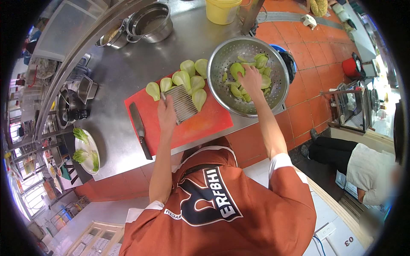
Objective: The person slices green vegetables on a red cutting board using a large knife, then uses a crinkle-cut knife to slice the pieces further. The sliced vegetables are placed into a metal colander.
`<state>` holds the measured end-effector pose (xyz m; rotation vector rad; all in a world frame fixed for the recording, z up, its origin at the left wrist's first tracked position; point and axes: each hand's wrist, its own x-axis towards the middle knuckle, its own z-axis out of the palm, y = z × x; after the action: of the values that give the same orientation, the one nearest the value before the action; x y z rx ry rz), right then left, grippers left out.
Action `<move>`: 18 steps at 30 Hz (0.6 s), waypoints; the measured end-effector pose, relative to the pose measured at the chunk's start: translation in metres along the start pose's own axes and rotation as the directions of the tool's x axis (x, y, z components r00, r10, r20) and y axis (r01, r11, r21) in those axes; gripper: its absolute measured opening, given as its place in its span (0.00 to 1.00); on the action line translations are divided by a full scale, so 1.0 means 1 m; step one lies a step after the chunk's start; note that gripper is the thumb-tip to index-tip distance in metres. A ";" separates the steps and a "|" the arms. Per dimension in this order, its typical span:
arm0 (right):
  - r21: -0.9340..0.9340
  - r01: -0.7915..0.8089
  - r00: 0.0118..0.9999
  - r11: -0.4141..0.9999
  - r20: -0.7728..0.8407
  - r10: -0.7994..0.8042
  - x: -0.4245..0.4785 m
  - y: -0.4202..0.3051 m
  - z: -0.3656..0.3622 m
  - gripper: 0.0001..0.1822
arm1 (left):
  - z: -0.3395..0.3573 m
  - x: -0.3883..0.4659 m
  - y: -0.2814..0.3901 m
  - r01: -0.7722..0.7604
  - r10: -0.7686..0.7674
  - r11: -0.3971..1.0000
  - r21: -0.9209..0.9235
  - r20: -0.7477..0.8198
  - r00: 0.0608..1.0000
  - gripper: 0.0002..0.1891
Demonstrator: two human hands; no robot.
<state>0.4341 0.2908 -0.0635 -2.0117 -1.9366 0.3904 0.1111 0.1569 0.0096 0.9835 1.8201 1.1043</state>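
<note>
My left hand [166, 112] grips a ridged metal crinkle cutter [182, 105] by one edge, low over the red cutting board [192, 132]. Beside and partly under the cutter lie several pale green peeled chayote halves [182, 79], grouped along the board's far side. My right hand [251, 80] reaches into a perforated steel colander [221, 96], thumb and fingers at a chayote half [236, 70]. Crinkled chayote slices [236, 91] and other pieces lie around it, some hidden under the hand. A dark-handled knife [138, 123] rests along the board's left side.
Two steel pots [150, 27] and a yellow bucket [223, 12] stand on the far side of the steel table [112, 73]. A white plate [91, 140] with lettuce leaves is at the left. The colander overhangs the table's right edge. Another person [365, 169] is at the right.
</note>
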 end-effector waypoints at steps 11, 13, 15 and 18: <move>-0.023 -0.072 0.975 0.997 -0.211 0.065 0.046 -0.024 0.012 0.35 | -0.110 -0.078 -0.056 0.180 -0.206 0.974 -0.141 -0.198 0.958 0.18; 0.125 0.162 0.943 0.979 -0.311 -0.116 0.020 -0.053 -0.004 0.33 | -0.134 -0.088 -0.093 0.151 -0.263 0.931 -0.334 -0.323 0.909 0.20; 0.400 0.123 0.987 0.908 -0.144 -0.071 -0.046 -0.119 -0.023 0.34 | -0.150 -0.099 -0.084 0.307 -0.395 0.902 -0.304 -0.293 0.871 0.19; 0.479 0.075 0.932 0.875 0.279 -0.232 -0.141 -0.200 0.005 0.45 | -0.166 -0.098 -0.134 0.200 -0.194 0.980 -0.018 -0.343 0.919 0.19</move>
<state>0.2438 0.1559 0.0100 -1.5411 -1.9310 1.0935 -0.0262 -0.0273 -0.0386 0.6230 2.1576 1.1904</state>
